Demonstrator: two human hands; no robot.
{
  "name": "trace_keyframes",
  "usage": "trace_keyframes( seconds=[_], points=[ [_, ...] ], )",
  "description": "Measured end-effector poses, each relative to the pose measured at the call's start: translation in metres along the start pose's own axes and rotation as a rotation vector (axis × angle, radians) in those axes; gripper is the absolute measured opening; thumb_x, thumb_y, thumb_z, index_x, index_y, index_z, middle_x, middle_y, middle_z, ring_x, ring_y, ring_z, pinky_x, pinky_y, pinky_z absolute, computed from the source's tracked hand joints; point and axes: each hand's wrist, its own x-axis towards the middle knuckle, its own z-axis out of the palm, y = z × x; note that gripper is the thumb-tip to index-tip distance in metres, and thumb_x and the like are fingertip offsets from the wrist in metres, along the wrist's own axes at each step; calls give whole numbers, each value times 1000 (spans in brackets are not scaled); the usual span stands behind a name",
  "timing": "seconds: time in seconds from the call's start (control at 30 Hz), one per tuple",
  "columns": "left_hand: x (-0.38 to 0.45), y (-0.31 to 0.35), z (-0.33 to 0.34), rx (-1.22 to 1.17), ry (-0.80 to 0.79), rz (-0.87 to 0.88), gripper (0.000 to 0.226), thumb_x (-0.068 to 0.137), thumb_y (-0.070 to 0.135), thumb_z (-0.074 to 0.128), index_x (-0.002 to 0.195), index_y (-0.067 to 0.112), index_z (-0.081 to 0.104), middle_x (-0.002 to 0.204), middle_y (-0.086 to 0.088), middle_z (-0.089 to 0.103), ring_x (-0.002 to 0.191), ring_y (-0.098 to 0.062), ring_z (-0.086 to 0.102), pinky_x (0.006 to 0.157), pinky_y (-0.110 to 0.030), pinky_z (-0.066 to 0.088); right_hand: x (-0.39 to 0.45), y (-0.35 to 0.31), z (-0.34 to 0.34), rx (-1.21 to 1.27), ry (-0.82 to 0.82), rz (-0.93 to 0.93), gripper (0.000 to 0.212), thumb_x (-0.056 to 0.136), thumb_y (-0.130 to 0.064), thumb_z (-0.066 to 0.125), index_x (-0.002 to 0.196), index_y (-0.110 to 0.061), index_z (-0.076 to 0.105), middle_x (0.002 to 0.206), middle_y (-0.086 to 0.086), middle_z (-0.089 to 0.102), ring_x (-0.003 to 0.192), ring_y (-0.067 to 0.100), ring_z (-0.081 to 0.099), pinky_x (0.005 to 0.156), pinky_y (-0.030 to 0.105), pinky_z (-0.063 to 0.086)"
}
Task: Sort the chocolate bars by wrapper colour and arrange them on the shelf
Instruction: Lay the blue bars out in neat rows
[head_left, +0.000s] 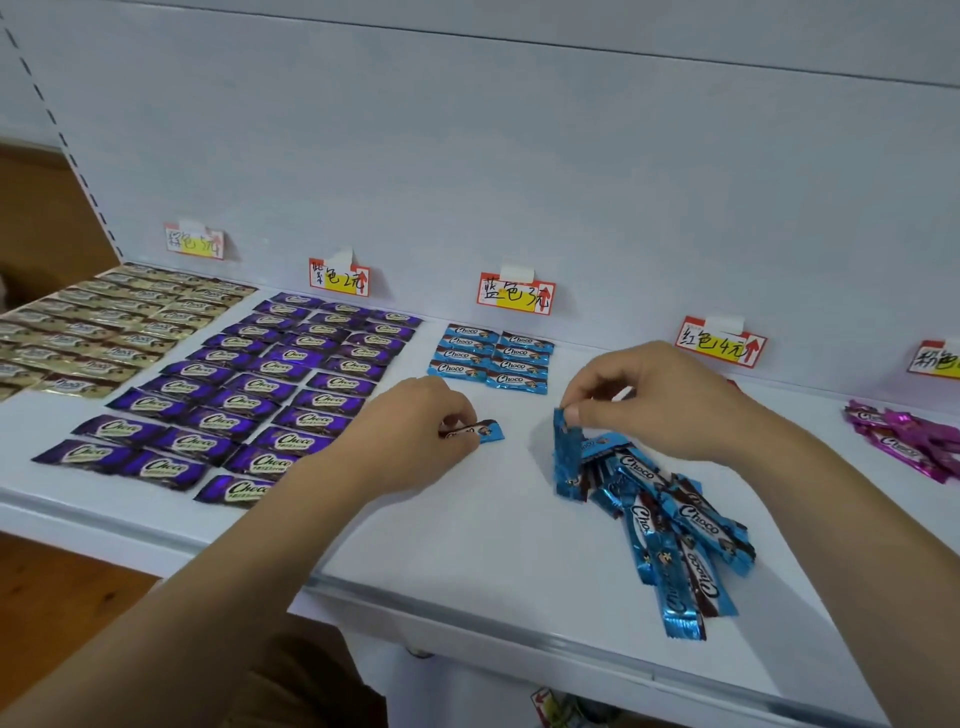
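On the white shelf (467, 525) my left hand (415, 421) grips one blue chocolate bar (488, 430) lying flat in front of the sorted blue bars (493, 358), which form two short columns under the blue label (516, 293). My right hand (654, 395) pinches the top end of another blue bar (565, 452), lifting it upright at the edge of a loose pile of blue bars (675, 530). Purple bars (249, 400) lie in neat rows to the left, gold bars (104, 332) farther left.
Magenta bars (904, 439) lie loose at the far right. Handwritten price labels are taped along the back wall, including a red one (721, 343). The shelf's front edge (467, 608) runs diagonally below my arms, with wooden floor at lower left.
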Motion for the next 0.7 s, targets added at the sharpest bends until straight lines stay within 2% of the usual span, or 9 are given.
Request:
trace_keyframes(
  seconds=[0.07, 0.13, 0.2, 0.3, 0.43, 0.5, 0.6, 0.63, 0.7],
  points=[
    [-1, 0, 2, 67, 5, 22, 25, 102, 45, 57, 124, 37, 68, 113, 11, 57, 106, -10, 52, 90, -35, 53, 6, 1, 7, 131, 104, 4, 9, 91, -19, 79, 88, -28, 78, 83, -12, 77, 79, 5, 73, 75, 21, 54],
    [-1, -1, 3, 103, 35, 13, 27, 105, 41, 53, 128, 36, 66, 118, 9, 58, 110, -12, 50, 90, -35, 52, 10, 5, 22, 133, 165, -22, 13, 91, -16, 79, 90, -29, 77, 86, -12, 77, 83, 4, 74, 81, 24, 57],
    [-3, -3, 3, 110, 72, 2, 29, 107, 37, 49, 132, 33, 65, 123, 8, 58, 111, -13, 49, 91, -35, 52, 12, 16, 36, -26, 135, -90, 16, 92, -15, 77, 94, -31, 77, 95, -16, 76, 90, 1, 71, 88, 30, 59],
    [-9, -5, 5, 74, 130, -3, 30, 107, 30, 50, 134, 30, 64, 128, 7, 58, 115, -14, 50, 95, -36, 51, 12, 29, 45, -285, -28, -165, 21, 93, -15, 74, 99, -34, 78, 111, -16, 73, 101, 5, 67, 92, 39, 56],
    [-11, -6, 10, 66, 178, 3, 28, 107, 26, 52, 131, 28, 66, 127, 7, 59, 114, -15, 50, 95, -36, 51, 16, 32, 40, -356, 63, -85, 23, 99, -17, 63, 112, -29, 77, 120, -12, 71, 109, 11, 65, 99, 38, 54],
    [-9, -5, 13, 92, 194, 7, 29, 107, 25, 51, 131, 27, 67, 126, 6, 60, 115, -15, 50, 93, -34, 51, 18, 23, 46, -408, 78, -59, 22, 102, -27, 58, 115, -29, 75, 116, -11, 69, 106, 13, 63, 94, 38, 54],
    [-6, -2, 16, 148, 214, 3, 30, 108, 24, 50, 133, 28, 67, 126, 6, 59, 116, -16, 49, 92, -34, 52, 22, 7, 70, -552, -12, -66, 27, 102, -40, 49, 96, -26, 72, 95, -6, 61, 90, 18, 59, 76, 39, 53],
    [-6, -1, 17, 171, 215, 3, 31, 108, 25, 49, 134, 28, 66, 126, 6, 59, 116, -16, 49, 91, -35, 53, 23, 5, 77, -591, -20, -71, 29, 103, -39, 47, 95, -25, 70, 92, -4, 57, 88, 20, 56, 72, 39, 52],
    [-6, -2, 17, 222, 203, 10, 33, 109, 27, 46, 137, 29, 64, 126, 6, 59, 115, -17, 51, 91, -37, 54, 29, 4, 82, -656, -14, -76, 25, 104, -29, 47, 106, -25, 71, 97, 0, 57, 91, 22, 55, 73, 40, 53]
  ],
)
